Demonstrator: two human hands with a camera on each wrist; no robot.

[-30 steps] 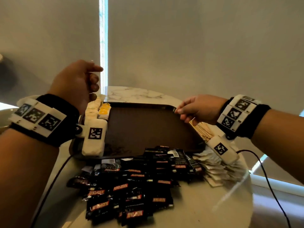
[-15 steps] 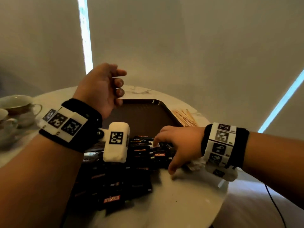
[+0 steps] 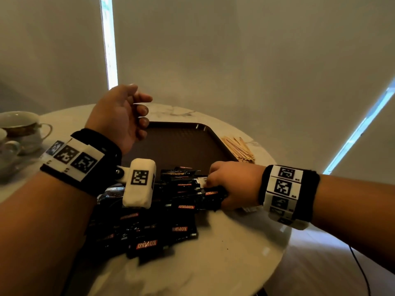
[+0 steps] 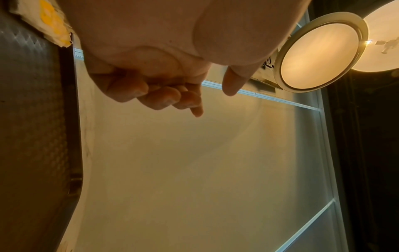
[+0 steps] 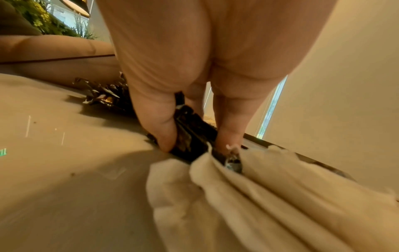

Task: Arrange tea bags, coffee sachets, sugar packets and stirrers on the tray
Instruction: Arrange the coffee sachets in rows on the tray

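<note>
Sachets of Kopiko coffee (image 3: 162,218) lie heaped at the lower centre of the head view, on the near part of your round marble counter (image 3: 224,265). Your right hand (image 3: 233,184) is down at the right edge of that heap; in the right wrist view your thumb and fingers (image 5: 228,126) pinch a small stack of the black sachets (image 5: 190,134) edge-on against the counter. Just in front of that hand, at the lower right of the wrist frame, sit pale paper packets (image 5: 248,204), fanned and touching the sachets; which kind they are you cannot tell from here.

Your left hand (image 3: 119,118) hangs above the left side of the brown tray (image 3: 183,144), at centre-left of the head frame. Its fingers (image 4: 157,95) are loosely curled and hold nothing, with the thumb standing apart. The tray's visible surface is bare. In the upper left corner of the left wrist view, a pale packet with yellow print (image 4: 51,29) shows at the tray's edge.

Wooden stirrers (image 3: 239,149) lie in a loose bundle on the counter just beside the tray's right rim. At the far left edge of the head frame stand two teacups (image 3: 19,133).
</note>
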